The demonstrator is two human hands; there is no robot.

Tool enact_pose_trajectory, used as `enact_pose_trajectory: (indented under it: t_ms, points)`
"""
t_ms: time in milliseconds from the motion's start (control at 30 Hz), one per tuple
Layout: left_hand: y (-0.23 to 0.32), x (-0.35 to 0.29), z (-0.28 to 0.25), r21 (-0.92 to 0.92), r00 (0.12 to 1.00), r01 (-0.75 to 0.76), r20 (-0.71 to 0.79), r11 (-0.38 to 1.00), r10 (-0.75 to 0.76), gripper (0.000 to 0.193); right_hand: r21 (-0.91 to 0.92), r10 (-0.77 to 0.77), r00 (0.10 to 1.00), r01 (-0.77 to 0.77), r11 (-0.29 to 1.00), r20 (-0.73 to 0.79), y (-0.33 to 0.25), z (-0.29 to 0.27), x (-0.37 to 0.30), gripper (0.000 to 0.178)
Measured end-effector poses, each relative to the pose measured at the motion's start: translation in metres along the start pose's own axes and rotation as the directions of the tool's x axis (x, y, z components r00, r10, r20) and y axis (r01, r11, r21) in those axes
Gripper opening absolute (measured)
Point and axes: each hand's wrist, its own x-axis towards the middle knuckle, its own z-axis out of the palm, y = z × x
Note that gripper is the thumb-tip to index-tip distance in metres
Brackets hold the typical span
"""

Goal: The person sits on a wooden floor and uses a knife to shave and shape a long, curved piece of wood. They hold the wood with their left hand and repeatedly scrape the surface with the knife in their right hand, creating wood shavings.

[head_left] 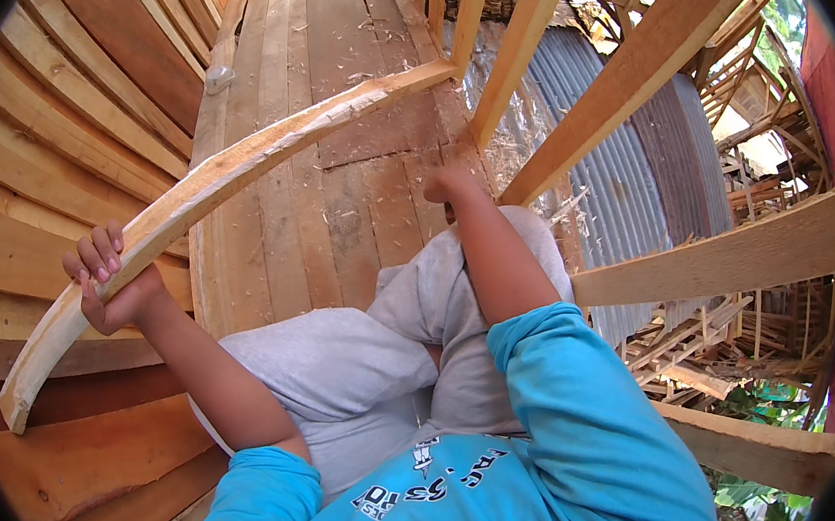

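A long, curved wooden timber (205,190) slants across the view, from the lower left up to the wooden uprights. My left hand (106,279) is wrapped around it toward its lower-left end, with the fingers over one edge. Pale, roughly hewn patches run along the timber's side. My right hand (450,188) is beyond my bent knee, low by the plank floor (289,238). Its fingers are mostly turned away, so whether it grips anything is hidden. It is apart from the timber.
Curved hull-like planks (58,135) rise on the left. Slanting wooden uprights (615,89) stand on the right, before corrugated metal sheets (600,137). A curved board (740,246) crosses near my right arm. Wood shavings litter the floor, where a small clear object (219,79) lies.
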Motion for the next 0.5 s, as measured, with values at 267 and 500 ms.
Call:
enact_pose_trajectory:
  t_ms: [267, 500]
  points:
    - [0.0, 0.003, -0.003, 0.019, 1.0, -0.022, 0.006, 1.0, 0.021, 0.021, 0.18, 0.035, 0.965, 0.012, 0.984, -0.259, 0.019, -0.048, -0.033, 0.029]
    - [0.001, 0.002, -0.001, -0.017, 0.999, 0.006, 0.037, 1.0, -0.005, 0.021, 0.282, -0.036, 0.526, 0.511, 0.812, -0.85, -0.028, -0.07, -0.063, 0.024]
